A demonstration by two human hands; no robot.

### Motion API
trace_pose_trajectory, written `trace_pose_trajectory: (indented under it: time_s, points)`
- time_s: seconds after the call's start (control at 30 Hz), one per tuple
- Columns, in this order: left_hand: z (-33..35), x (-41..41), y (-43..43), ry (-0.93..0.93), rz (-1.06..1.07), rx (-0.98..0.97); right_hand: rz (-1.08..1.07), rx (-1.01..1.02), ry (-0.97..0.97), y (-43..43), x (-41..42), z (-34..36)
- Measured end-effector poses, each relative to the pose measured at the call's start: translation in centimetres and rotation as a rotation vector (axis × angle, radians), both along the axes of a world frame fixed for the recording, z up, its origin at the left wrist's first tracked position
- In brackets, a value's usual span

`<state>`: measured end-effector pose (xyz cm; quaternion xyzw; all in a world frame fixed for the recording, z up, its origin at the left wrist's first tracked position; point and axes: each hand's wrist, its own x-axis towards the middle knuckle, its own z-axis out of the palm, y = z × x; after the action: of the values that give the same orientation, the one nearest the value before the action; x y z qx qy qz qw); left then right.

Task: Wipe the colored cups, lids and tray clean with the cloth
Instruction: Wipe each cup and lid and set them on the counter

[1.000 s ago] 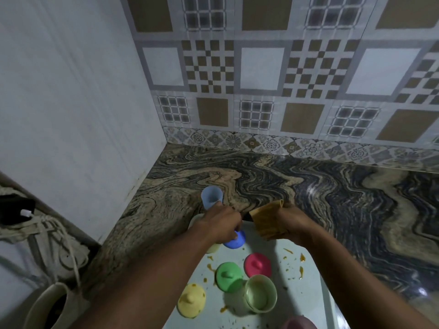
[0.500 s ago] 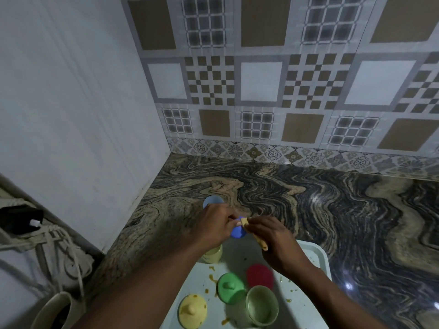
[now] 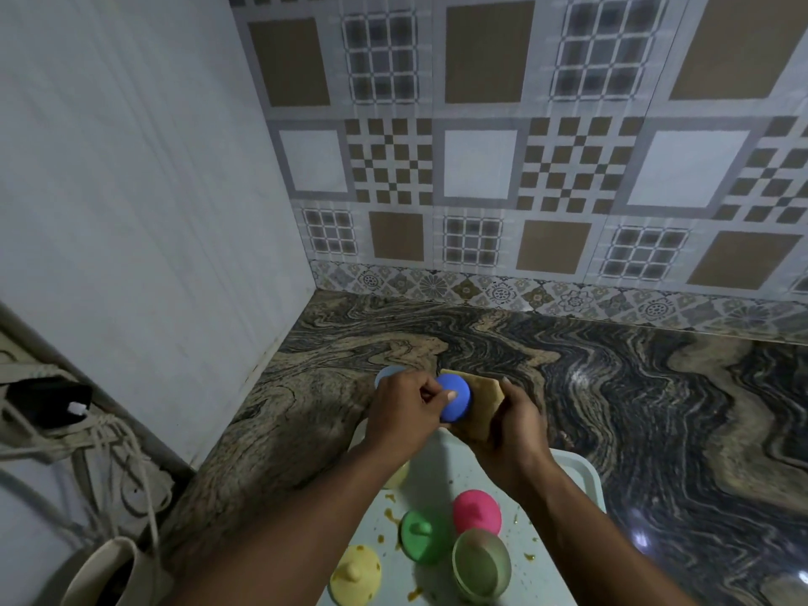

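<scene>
I see my left hand (image 3: 404,411) closed around the blue lid (image 3: 454,398), with the fingertips on its face, and it holds the lid up above the far end of the tray (image 3: 577,472). My right hand (image 3: 509,424) grips the tan cloth (image 3: 478,402), which is pressed flat against the back of the blue lid. A light blue cup (image 3: 387,374) stands on the marble counter (image 3: 656,408) just behind the left hand, mostly hidden by it. On the tray, near to me, lie the pink lid (image 3: 476,509), the green lid (image 3: 422,535) and the yellow lid (image 3: 355,577), and the green cup (image 3: 481,564) stands upright to the right of them. Yellow-brown spots are on the tray around the lids. A pale yellow cup (image 3: 398,476) shows under my left forearm, at the left edge of the tray.
</scene>
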<state>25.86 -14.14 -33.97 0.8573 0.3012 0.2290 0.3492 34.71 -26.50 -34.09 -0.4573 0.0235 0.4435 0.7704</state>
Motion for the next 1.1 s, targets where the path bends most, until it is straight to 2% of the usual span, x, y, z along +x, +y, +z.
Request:
trace_pose_trajectory:
  time_s: [0.17,0.37,0.53,0.63,0.7,0.93,1.1]
  points:
    - [-0.4,-1.2,0.5,-0.016,-0.012,0.005,0.156,-0.071,-0.158,0.6,-0.5,-0.4]
    - [0.5,-1.7,1.8,-0.023,0.015,0.067,0.193,-0.144,-0.375,0.5,0.2,-0.8]
    - [2.5,-1.4,4.1,0.156,-0.158,-0.202,0.355,-0.129,-0.508,0.2,2.0,0.5]
    - [3.2,-0.9,4.6,0.211,-0.245,-0.396,0.441,-0.135,-0.539,0.0,3.2,1.2]
    - [3.2,-0.5,4.9,0.241,-0.274,-0.459,0.496,-0.139,-0.575,0.1,4.0,1.6]
    - [3.1,0.3,3.7,0.243,-0.271,-0.654,0.480,-0.110,-0.515,0.1,5.8,2.8]
    - [3.4,2.0,2.9,0.028,-0.210,-0.666,0.422,-0.036,-0.403,-0.3,5.6,2.9]
